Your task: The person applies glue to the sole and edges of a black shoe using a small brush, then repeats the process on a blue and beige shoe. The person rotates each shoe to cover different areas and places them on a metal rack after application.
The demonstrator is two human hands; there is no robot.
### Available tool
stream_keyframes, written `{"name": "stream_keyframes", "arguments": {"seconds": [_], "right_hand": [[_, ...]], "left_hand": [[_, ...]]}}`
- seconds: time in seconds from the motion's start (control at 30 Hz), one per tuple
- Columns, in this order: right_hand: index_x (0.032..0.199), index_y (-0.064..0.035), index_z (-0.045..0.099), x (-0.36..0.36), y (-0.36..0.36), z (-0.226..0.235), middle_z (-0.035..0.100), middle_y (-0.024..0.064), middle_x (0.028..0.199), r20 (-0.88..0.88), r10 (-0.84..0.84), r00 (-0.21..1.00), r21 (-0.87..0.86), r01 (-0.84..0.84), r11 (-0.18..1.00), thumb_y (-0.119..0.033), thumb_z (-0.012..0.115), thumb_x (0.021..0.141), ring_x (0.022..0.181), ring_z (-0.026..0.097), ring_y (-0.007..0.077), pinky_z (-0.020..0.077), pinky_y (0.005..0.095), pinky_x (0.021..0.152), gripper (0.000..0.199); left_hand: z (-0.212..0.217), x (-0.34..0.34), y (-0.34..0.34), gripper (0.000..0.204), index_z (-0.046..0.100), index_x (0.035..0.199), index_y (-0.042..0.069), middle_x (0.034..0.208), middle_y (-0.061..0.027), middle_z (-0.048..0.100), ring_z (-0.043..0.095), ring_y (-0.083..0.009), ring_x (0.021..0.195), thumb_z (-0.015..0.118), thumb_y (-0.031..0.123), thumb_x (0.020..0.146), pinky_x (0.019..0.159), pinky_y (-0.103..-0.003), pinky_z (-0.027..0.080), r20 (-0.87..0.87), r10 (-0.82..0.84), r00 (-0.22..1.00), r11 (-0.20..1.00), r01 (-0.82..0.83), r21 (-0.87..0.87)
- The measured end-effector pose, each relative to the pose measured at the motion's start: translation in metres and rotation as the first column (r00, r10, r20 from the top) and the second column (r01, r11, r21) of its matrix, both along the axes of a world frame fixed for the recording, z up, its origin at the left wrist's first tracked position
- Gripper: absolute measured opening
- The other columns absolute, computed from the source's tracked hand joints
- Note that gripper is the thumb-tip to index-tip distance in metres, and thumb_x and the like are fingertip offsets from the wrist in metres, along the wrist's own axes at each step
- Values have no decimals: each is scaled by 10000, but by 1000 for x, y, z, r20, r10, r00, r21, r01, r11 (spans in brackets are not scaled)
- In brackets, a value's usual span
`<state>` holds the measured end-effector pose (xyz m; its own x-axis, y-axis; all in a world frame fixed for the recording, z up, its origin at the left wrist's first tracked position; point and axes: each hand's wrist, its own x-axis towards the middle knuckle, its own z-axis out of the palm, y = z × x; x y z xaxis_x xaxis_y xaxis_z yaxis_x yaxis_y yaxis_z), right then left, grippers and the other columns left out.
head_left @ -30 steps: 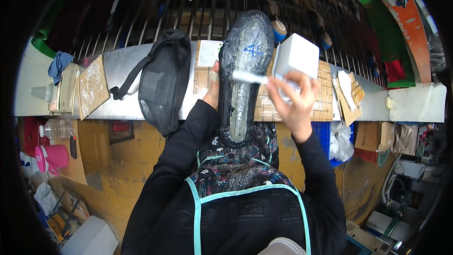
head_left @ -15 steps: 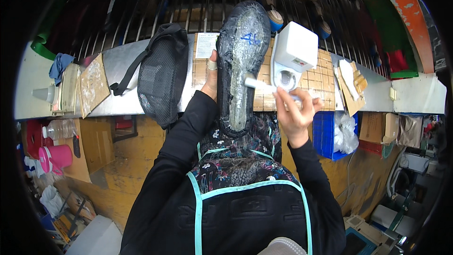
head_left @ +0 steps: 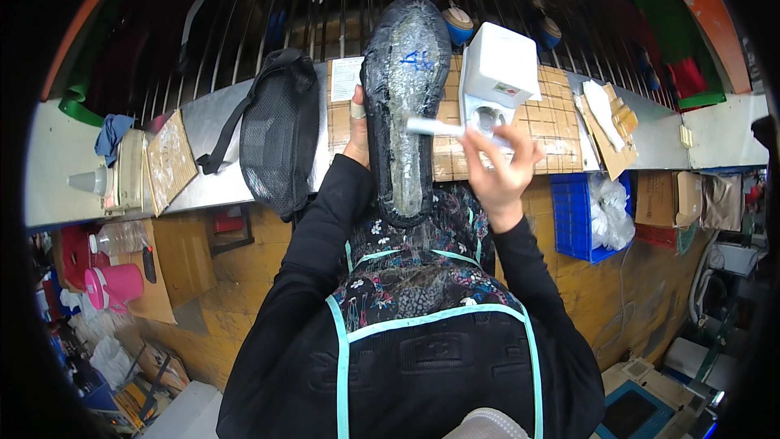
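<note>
Behind the desk, left hand clamps the black sole; right hand grips a white brush. Sole looks mostly glue-coated; near end seems left.

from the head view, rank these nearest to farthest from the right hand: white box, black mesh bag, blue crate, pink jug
1. white box: just above the right hand, on the bench.
2. blue crate: to its right, below the bench edge.
3. black mesh bag: across the shoe sole, left part of the bench.
4. pink jug: far left, low down.
</note>
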<state>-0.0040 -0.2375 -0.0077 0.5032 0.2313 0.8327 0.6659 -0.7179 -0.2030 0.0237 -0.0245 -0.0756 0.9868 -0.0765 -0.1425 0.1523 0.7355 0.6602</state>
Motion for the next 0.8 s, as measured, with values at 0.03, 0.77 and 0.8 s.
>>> {"name": "stream_keyframes", "arguments": {"seconds": [0.03, 0.77, 0.8], "right_hand": [[895, -178, 755, -14, -1, -5, 576, -1, 903, 76, -37, 996, -13, 38, 999, -154, 853, 634, 816, 570, 133, 256, 330, 756, 280], [878, -136, 747, 35, -118, -2, 645, 81, 1073, -514, -283, 810, -309, 133, 942, -210, 718, 802, 877, 635, 265, 392, 481, 933, 110], [862, -111, 757, 69, -147, 4, 686, 128, 994, -684, -180, 707, -146, 110, 983, -242, 701, 825, 888, 653, 297, 477, 425, 890, 148]], "left_hand": [[-1, -1, 0, 1035, 417, 1412, 60, 1332, -156, 540, 570, -294, 1168, 524, 829, 726, 1005, -413, 481, -9, -12, 1000, 1000, 11, -22], [-64, 14, 44, 938, 433, 1396, 54, 1313, -157, 548, 581, -299, 1117, 479, 779, 802, 964, -419, 499, -87, 49, 995, 957, -72, -282], [-65, 14, 44, 935, 430, 1398, 54, 1315, -158, 547, 580, -300, 1119, 477, 776, 805, 965, -421, 498, -83, 49, 995, 957, -70, -282]]}}
